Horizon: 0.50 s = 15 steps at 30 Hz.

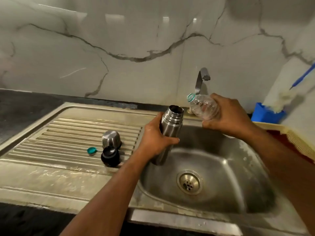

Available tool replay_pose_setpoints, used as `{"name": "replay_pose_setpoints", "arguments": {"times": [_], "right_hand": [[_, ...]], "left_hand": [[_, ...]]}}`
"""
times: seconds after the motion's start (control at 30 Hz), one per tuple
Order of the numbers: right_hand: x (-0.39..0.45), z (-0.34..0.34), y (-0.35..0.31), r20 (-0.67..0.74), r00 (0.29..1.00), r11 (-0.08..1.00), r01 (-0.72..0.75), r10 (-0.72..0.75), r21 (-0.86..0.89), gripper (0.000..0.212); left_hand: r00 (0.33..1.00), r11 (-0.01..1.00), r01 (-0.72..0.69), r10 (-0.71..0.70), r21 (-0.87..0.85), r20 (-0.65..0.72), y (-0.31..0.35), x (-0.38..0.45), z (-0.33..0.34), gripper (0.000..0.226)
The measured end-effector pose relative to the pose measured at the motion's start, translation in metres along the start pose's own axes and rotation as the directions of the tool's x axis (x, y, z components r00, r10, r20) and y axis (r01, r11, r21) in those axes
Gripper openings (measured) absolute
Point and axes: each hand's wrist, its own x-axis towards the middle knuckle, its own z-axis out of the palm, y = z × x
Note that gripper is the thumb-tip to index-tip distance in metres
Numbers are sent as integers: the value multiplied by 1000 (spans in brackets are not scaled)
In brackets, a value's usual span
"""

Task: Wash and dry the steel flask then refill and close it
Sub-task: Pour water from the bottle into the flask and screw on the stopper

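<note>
My left hand grips the steel flask around its middle, holding it nearly upright over the left side of the sink basin, mouth open. My right hand holds a clear plastic bottle tilted on its side, its uncapped green-ringed neck pointing left just above and right of the flask mouth. No water stream shows between them. On the ribbed drainboard lie the flask's steel cup lid, its black stopper and a small green bottle cap.
A steel tap rises behind the sink, not running. The drain sits mid-basin. A blue holder with a brush stands at the right beside a yellow-edged mat. Marble wall behind, dark counter at the left.
</note>
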Motion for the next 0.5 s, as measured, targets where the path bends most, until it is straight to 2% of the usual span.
{"name": "replay_pose_setpoints", "arguments": {"times": [0.07,0.17,0.27,0.37,0.5], "right_hand": [[2,-7,0,60,997,971,52,-39,-233,68],[8,-19,-5,98,983,854,181,-152,-487,73],[16,-37,-18,157,951,660,298,-265,-690,69],[26,-53,-31,232,899,424,387,-372,-819,63],[37,-63,-44,307,810,201,453,-499,-869,53]], "left_hand": [[1000,1000,-13,13,13,24,0,-1,2,75],[998,999,-27,25,38,51,-1,-3,5,77],[998,997,-41,38,63,54,-3,-5,7,73],[997,995,-56,52,80,54,-5,-6,11,75],[997,996,-55,51,75,50,-5,-8,11,75]]}}
